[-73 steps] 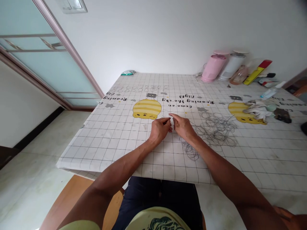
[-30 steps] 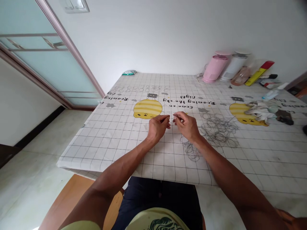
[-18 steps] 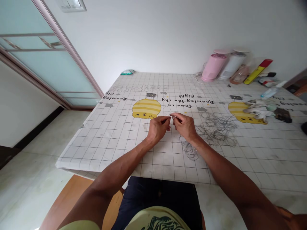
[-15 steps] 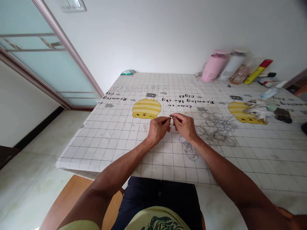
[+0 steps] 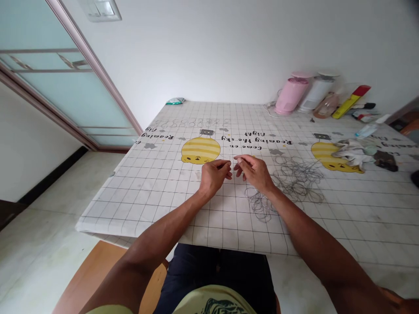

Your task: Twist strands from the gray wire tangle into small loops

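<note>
My left hand [image 5: 214, 175] is closed in a pinch, thumb against forefinger, above the checked tablecloth. A faint thin line, seemingly a wire loop, shows by its fingertips; most of it is too fine to make out. Just to the right, my right hand [image 5: 253, 172] has its fingers loosely apart, with a small gap between it and the left. I see nothing clearly held in it. Beside and partly behind the right wrist lies a loose tangle of thin grey wire loops [image 5: 296, 179]. Farther back on the left runs a row of thin wire rings [image 5: 193, 123].
The table's cloth [image 5: 131, 192] has printed yellow balloons. At the back right stand a pink cylinder [image 5: 292, 96], a white cylinder [image 5: 316, 93], a bottle [image 5: 326, 106] and a yellow-red box [image 5: 352, 102]. Crumpled gloves [image 5: 352, 152] lie right. A green packet [image 5: 176, 101] sits back left.
My hands were touching at the fingertips and are now slightly apart. The right fingers have loosened and moved a little to the right; the left keeps its pinch.
</note>
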### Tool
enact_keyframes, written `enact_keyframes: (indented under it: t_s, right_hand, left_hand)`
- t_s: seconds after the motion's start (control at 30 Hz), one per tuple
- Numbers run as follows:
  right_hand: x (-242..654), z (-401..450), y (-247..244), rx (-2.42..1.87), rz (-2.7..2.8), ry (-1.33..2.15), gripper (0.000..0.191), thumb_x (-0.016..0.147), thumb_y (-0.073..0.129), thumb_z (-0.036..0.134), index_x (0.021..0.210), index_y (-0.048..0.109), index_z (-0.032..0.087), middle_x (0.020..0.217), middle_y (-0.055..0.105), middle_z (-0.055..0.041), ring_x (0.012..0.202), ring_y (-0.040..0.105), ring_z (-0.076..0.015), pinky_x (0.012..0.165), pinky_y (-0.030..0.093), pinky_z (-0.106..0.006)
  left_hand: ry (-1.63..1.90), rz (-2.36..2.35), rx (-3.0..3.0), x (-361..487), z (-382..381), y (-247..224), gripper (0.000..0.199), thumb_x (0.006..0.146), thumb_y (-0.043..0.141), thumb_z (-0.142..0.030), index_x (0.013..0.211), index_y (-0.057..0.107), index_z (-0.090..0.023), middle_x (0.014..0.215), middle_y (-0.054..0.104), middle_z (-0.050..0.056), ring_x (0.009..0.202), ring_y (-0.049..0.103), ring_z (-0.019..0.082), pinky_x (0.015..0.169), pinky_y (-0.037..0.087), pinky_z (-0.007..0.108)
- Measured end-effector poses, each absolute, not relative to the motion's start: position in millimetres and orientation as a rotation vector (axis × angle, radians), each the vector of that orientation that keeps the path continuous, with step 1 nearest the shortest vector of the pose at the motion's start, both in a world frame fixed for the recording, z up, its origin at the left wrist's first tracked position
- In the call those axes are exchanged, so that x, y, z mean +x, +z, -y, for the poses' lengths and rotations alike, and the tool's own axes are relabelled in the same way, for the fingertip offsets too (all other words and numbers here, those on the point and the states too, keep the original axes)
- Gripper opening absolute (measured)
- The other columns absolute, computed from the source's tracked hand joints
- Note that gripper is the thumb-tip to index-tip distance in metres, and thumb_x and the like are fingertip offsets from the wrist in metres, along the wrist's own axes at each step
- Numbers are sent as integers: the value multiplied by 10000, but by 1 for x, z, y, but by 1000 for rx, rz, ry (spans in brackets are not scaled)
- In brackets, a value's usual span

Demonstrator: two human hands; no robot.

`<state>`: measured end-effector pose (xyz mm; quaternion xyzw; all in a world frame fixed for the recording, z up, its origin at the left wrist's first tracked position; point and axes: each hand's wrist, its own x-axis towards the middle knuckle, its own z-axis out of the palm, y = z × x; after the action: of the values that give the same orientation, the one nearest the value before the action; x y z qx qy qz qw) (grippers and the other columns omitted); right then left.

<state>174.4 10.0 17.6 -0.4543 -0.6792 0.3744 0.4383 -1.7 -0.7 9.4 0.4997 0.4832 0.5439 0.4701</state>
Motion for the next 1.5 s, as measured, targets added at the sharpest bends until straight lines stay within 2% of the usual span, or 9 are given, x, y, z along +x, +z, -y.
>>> enact_keyframes:
  t_s: [0.4,0.57,0.73,0.9,1.17,1.27,1.33,1.43,1.5]
  right_hand:
    - [172,-8,22,-1248,1809,790,260,1015,617,428,892,691,211,699,727,-18,511,641,-142,497,485,-247]
    - [168,-11,17,-1275,1749,954,284,1011,604,414,826,657,205,683,724,-27,488,642,-144,427,465,-228]
    - [174,-19,11,-1254,1551,1161,292,970,665,454,861,674,184,679,718,-41,460,625,-143,366,437,-226]
    - [194,-47,19,-1352,1392,1182,247,926,738,386,857,701,152,672,709,-60,436,601,-129,334,371,-215]
    - [191,-157,39,-1544,1228,1067,201,968,696,176,781,632,139,630,670,-63,414,560,-100,338,333,-204]
    - [179,-203,31,-1633,1180,1049,177,989,682,147,824,620,135,650,667,-59,431,553,-91,373,355,-196]
    - [173,-230,24,-1710,1155,1052,122,994,694,150,890,647,105,735,704,-97,501,608,-113,435,437,-214]
    - [168,-262,16,-1828,1130,1086,228,1010,730,251,1120,694,54,1045,745,-180,823,738,-203,699,611,-312]
    - [168,-278,14,-1897,1120,1112,378,1023,730,344,1305,671,100,1277,696,-171,1062,724,-259,894,627,-424]
  left_hand:
    - [1354,-1219,1279,-10,-9,2,161,892,707,-266,851,809,-149,709,700,30,591,676,136,545,620,263]
    - [1324,-1221,1323,-10,-9,1,167,886,707,-279,846,807,-152,686,696,20,559,663,130,546,596,254]
    - [1291,-1237,1366,-12,-7,4,374,933,710,-511,823,776,-160,686,688,34,565,659,155,520,562,266]
    - [1297,-1318,1480,-16,-7,1,593,986,564,-695,693,652,-187,651,626,39,583,622,170,494,467,271]
    - [1262,-1340,1967,-9,-11,-12,519,1077,485,-462,629,487,-201,623,516,5,606,447,141,596,331,293]
    - [1240,-1357,2034,-7,-11,-16,427,1079,490,-395,716,592,-196,716,609,30,660,501,151,643,368,289]
    - [1238,-1364,2045,-6,-12,-18,371,1078,501,-374,793,656,-195,767,649,41,687,540,157,670,396,287]
    - [1223,-1376,2052,-5,-14,-21,349,1083,507,-363,839,692,-195,786,670,45,689,569,156,660,403,282]
    - [1200,-1385,2067,-4,-15,-22,351,1086,507,-360,842,698,-194,791,678,48,678,574,153,639,397,281]
